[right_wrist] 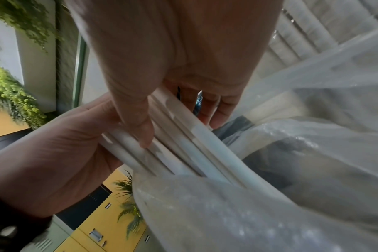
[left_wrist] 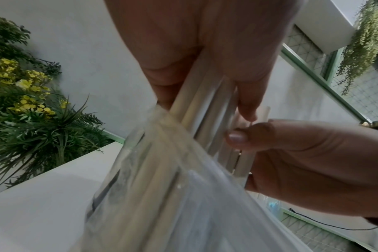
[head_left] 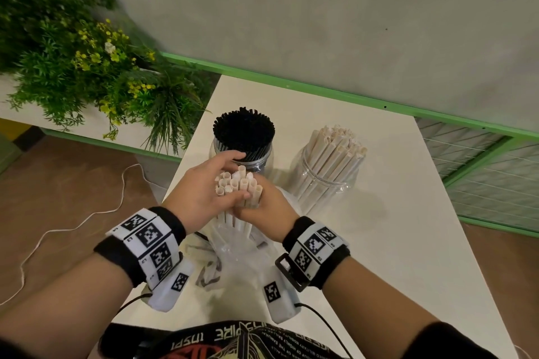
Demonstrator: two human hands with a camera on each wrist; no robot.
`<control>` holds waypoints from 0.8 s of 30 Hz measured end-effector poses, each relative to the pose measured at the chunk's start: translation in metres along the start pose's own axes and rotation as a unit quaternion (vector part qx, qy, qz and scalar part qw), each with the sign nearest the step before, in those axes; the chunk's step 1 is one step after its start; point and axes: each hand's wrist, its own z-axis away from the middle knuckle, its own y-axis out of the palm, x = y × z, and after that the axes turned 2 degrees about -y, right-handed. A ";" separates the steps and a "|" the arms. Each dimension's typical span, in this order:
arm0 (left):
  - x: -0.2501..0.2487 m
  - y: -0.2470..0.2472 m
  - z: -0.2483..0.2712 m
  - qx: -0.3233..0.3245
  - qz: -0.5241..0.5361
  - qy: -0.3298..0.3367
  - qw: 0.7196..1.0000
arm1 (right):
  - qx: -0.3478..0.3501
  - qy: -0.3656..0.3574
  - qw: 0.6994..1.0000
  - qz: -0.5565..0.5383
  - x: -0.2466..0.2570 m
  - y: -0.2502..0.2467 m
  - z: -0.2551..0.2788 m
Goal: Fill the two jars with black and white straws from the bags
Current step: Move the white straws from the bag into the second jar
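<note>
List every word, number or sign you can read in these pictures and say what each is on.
"INSPI", upside down: on the black shirt at the bottom of the head view.
Smaller lines of print beside it on the shirt: too small and distorted to read.
Black-and-white square code markers, no letters: on the wristbands of both arms.
Jars, straws, bag: no text visible.
Wrist views: none.

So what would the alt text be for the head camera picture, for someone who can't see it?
Two hands, left hand and right hand, grip a bundle of white paper straws rising from a clear plastic bag. Behind stand a jar of black straws and a jar of white straws.
</note>
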 end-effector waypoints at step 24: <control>-0.009 0.000 0.005 -0.067 0.042 -0.019 0.997 | -0.122 -0.079 0.984 0.099 0.004 -0.002 0.009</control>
